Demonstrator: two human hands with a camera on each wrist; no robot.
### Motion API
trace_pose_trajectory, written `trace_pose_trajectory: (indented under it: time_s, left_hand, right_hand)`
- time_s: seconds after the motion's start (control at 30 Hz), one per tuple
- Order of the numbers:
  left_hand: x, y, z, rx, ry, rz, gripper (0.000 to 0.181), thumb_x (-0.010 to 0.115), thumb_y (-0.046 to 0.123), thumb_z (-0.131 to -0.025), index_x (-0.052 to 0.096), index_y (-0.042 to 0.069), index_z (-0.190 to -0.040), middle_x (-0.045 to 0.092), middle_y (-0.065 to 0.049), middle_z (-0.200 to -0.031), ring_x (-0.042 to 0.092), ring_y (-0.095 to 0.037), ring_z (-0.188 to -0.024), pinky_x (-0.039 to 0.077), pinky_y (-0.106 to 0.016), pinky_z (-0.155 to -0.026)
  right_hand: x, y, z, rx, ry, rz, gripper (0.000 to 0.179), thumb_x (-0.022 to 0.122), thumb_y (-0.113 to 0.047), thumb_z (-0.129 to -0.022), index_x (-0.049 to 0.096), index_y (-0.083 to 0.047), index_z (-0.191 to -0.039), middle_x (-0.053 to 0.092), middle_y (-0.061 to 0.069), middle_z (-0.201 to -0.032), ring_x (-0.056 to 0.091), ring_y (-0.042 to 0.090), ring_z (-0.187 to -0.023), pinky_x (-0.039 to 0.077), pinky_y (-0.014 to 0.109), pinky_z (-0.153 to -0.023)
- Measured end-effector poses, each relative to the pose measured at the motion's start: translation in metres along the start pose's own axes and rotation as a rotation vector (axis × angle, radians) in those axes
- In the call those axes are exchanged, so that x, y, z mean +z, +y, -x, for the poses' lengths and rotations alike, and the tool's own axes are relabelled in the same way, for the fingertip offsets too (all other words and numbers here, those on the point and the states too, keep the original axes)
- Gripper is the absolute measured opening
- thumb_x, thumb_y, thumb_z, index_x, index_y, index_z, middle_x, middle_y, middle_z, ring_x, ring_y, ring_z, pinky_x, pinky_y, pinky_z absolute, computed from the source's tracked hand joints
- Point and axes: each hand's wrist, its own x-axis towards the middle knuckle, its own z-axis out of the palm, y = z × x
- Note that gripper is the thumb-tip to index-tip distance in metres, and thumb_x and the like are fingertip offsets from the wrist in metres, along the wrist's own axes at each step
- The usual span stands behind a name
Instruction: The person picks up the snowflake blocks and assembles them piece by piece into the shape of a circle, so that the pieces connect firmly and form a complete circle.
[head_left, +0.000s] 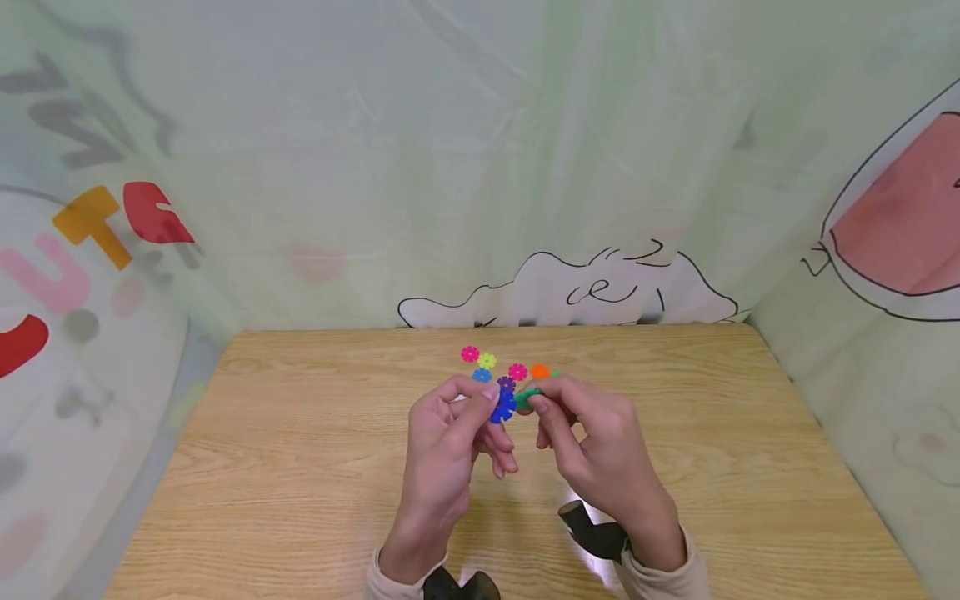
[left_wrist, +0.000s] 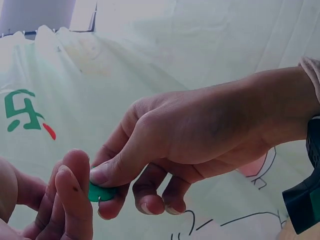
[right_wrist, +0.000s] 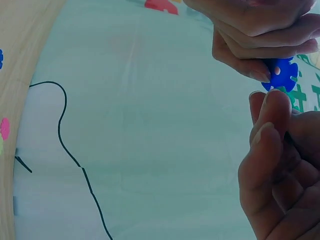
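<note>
Between thumb and fingers my left hand (head_left: 442,446) pinches a dark blue notched plastic snowflake disc (head_left: 503,407). My right hand (head_left: 607,446) pinches a green snowflake disc (head_left: 527,399), turned nearly edge-on to the head camera. The two discs meet edge to edge above the wooden table. In the right wrist view the blue disc (right_wrist: 286,75) faces the camera, its centre hole and rim slots showing. Thumb and forefinger cover part of the green disc (left_wrist: 100,193) in the left wrist view. Whether the slots are locked together I cannot tell.
Beyond the hands, loose discs lie on the wooden table (head_left: 300,467): a pink one (head_left: 469,354), a yellow one (head_left: 487,361), a light blue one (head_left: 482,376), a purple one (head_left: 509,383), another pink one (head_left: 517,372) and an orange one (head_left: 540,372). A printed curtain (head_left: 465,167) hangs behind.
</note>
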Motion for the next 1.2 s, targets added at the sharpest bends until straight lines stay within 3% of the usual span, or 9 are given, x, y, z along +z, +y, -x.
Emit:
trace_pose_trajectory:
  time_s: [0.2, 0.3, 0.47, 0.63, 0.73, 0.83, 1.0, 1.1, 1.2]
  left_hand:
    - [0.001, -0.001, 0.001, 0.025, 0.018, -0.010, 0.013, 0.063, 0.013, -0.106, 0.058, 0.006, -0.095, 0.069, 0.002, -0.059, 0.066, -0.011, -0.045, 0.052, -0.021, -0.042]
    - [0.003, -0.002, 0.002, 0.037, 0.021, -0.024, 0.015, 0.063, 0.013, -0.106, 0.058, 0.004, -0.095, 0.069, 0.001, -0.058, 0.066, -0.012, -0.045, 0.052, -0.022, -0.042]
    - [0.006, -0.002, 0.003, 0.052, 0.034, -0.084, 0.016, 0.065, 0.012, -0.105, 0.059, -0.001, -0.097, 0.069, -0.002, -0.058, 0.067, -0.015, -0.044, 0.054, -0.024, -0.043]
    - [0.009, -0.003, 0.006, 0.086, 0.040, -0.152, 0.013, 0.066, 0.007, -0.103, 0.062, -0.005, -0.099, 0.068, -0.016, -0.059, 0.067, -0.019, -0.043, 0.057, -0.032, -0.042]
    - [0.010, -0.005, 0.006, 0.093, 0.033, -0.170, 0.014, 0.066, 0.008, -0.103, 0.061, -0.005, -0.099, 0.066, -0.025, -0.061, 0.068, -0.020, -0.043, 0.058, -0.036, -0.041]
    - [0.008, -0.009, 0.004, 0.073, 0.021, -0.172, 0.016, 0.066, 0.010, -0.104, 0.059, -0.004, -0.099, 0.067, -0.025, -0.062, 0.068, -0.020, -0.044, 0.058, -0.034, -0.042]
    - [-0.002, -0.014, -0.008, 0.016, 0.004, -0.162, 0.014, 0.062, 0.012, -0.106, 0.059, -0.002, -0.101, 0.071, -0.008, -0.061, 0.070, -0.017, -0.047, 0.058, -0.029, -0.045]
    - [-0.011, -0.016, -0.017, -0.022, 0.001, -0.154, 0.013, 0.057, 0.012, -0.108, 0.058, 0.000, -0.103, 0.073, -0.001, -0.064, 0.071, -0.016, -0.050, 0.060, -0.029, -0.049]
    - [-0.021, -0.016, -0.024, -0.049, 0.015, -0.143, 0.011, 0.051, 0.011, -0.110, 0.056, 0.001, -0.107, 0.076, -0.003, -0.070, 0.073, -0.017, -0.054, 0.063, -0.030, -0.055]
  right_hand:
    - [-0.003, -0.001, 0.001, 0.026, -0.011, 0.031, 0.012, 0.069, 0.006, -0.098, 0.070, -0.006, -0.099, 0.062, -0.005, -0.068, 0.057, 0.002, -0.056, 0.043, 0.012, -0.047]
    - [-0.005, -0.001, 0.001, 0.008, -0.020, 0.058, 0.007, 0.066, -0.005, -0.104, 0.071, -0.007, -0.099, 0.061, -0.006, -0.070, 0.056, 0.001, -0.056, 0.044, 0.011, -0.049]
    - [-0.005, -0.001, 0.000, -0.076, 0.011, 0.118, 0.033, 0.053, -0.029, -0.111, 0.072, -0.006, -0.097, 0.061, -0.006, -0.070, 0.054, 0.001, -0.057, 0.046, 0.011, -0.052]
    - [-0.002, -0.002, 0.001, -0.173, 0.069, 0.221, 0.031, 0.054, -0.022, -0.111, 0.072, -0.005, -0.093, 0.063, -0.004, -0.067, 0.056, 0.004, -0.054, 0.050, 0.014, -0.053]
    - [0.000, -0.003, 0.002, -0.203, 0.084, 0.280, 0.008, 0.070, -0.002, -0.099, 0.072, -0.005, -0.092, 0.061, -0.004, -0.064, 0.054, 0.004, -0.051, 0.051, 0.015, -0.051]
    - [0.001, -0.004, 0.003, -0.195, 0.082, 0.320, 0.022, 0.079, 0.014, -0.081, 0.072, -0.004, -0.093, 0.062, -0.003, -0.062, 0.054, 0.004, -0.049, 0.050, 0.015, -0.049]
    - [-0.003, 0.009, 0.004, 0.003, -0.030, 0.198, 0.032, 0.080, 0.010, -0.084, 0.078, -0.005, -0.112, 0.075, 0.000, -0.076, 0.064, 0.004, -0.057, 0.050, 0.013, -0.051]
    - [-0.009, 0.035, 0.005, 0.264, -0.114, 0.108, 0.032, 0.075, -0.007, -0.098, 0.074, -0.008, -0.130, 0.080, 0.005, -0.092, 0.071, 0.008, -0.066, 0.054, 0.020, -0.055]
    - [-0.015, 0.070, 0.010, 0.536, -0.207, 0.167, 0.039, 0.067, -0.023, -0.106, 0.066, -0.005, -0.140, 0.080, 0.015, -0.104, 0.074, 0.016, -0.072, 0.055, 0.027, -0.057]
